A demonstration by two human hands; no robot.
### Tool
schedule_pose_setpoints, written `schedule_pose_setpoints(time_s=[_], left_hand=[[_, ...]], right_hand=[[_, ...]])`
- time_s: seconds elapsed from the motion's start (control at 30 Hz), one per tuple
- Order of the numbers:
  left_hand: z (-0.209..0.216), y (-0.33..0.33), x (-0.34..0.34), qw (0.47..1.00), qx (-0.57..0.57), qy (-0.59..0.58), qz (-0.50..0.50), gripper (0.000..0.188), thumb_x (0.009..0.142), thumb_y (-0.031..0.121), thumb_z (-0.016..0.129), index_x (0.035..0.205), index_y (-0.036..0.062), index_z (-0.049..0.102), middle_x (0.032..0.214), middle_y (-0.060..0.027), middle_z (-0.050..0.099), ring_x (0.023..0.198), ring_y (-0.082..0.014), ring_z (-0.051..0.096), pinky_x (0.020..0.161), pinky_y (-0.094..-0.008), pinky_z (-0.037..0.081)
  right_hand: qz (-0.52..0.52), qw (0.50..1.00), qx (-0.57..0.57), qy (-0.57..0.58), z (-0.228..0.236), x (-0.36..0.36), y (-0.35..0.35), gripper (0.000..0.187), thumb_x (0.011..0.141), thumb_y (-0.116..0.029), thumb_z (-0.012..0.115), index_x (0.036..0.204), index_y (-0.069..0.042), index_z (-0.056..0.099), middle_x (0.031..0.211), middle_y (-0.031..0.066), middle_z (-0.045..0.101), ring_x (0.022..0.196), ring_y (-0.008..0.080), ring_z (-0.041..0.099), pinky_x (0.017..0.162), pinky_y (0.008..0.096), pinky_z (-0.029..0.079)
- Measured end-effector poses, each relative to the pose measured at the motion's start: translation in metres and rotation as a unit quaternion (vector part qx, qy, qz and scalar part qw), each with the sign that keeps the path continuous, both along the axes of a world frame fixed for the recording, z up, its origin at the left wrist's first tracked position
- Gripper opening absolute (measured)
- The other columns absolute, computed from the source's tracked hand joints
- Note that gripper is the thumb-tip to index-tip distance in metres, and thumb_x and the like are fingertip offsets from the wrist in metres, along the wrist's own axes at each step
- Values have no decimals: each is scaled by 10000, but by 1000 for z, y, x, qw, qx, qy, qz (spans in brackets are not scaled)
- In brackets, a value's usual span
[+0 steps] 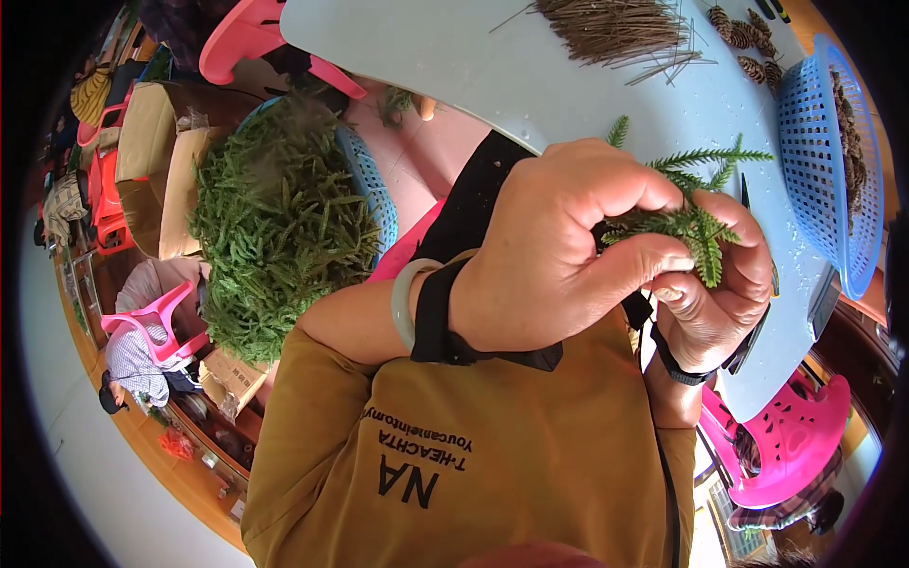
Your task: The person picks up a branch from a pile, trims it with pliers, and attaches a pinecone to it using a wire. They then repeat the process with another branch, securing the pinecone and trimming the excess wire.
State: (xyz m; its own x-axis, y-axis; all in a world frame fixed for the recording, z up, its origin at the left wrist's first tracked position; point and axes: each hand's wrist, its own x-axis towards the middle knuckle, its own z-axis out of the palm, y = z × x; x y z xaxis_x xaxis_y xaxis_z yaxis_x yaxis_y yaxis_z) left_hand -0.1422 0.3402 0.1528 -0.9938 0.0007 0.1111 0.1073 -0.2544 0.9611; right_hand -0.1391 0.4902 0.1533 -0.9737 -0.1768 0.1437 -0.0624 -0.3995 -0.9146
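Both my hands meet over the near side of the pale table (426, 52), around a green artificial fir sprig (703, 232). My left hand (544, 251), with a pale bangle and a black band at the wrist, is closed, pinching the sprig between thumb and fingers. Curled from the other side, my right hand (715, 308) grips the same sprig, its thumb and fingertips close to the left thumb. Needled tips stick out above and between the fingers. The sprig's lower part is hidden by the hands.
Brown sticks (615, 28) and several pine cones (743, 36) lie at the table's far side. A blue basket (800, 151) of brown material stands right. To my left, another blue basket (379, 204) overflows with green sprigs (284, 222), beside a cardboard box (147, 142). Pink chairs (791, 440) stand around.
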Motion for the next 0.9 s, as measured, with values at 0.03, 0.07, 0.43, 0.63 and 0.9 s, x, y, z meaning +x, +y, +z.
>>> schedule_pose_setpoints(time_s=[0.03,0.07,0.43,0.63,0.9], left_hand=[[0,0,0,1000,0,-1,0,91,707,57,681,767,41,615,658,-65,589,600,-220,531,590,-316,411],[0,1,0,1000,15,-8,-1,86,711,53,677,766,36,613,658,-67,588,599,-216,530,587,-316,409],[-11,-1,-4,989,0,143,44,41,745,49,638,750,27,603,656,-64,584,597,-200,522,615,-302,384],[-15,1,-4,989,5,140,48,38,729,36,629,753,48,602,666,-44,584,603,-195,522,645,-303,372],[-10,-8,-16,956,-132,263,26,101,675,16,639,748,71,596,664,-30,568,629,-205,539,689,-321,364]], right_hand=[[11,1000,10,4,-1,0,2,552,706,-2,747,1178,72,472,1020,153,616,855,193,635,746,298,555],[21,1000,20,8,-2,-1,3,551,706,-2,747,1178,71,472,1030,154,614,868,192,632,750,298,554],[7,998,31,51,-2,2,-8,551,701,43,740,1175,54,458,1069,138,587,952,187,598,802,305,522],[-11,997,41,66,-4,2,-8,542,692,32,753,1156,48,474,1038,118,590,925,172,597,794,286,506],[-31,988,150,31,23,-6,7,458,678,-56,782,1069,49,569,962,106,617,763,132,589,643,227,478]])
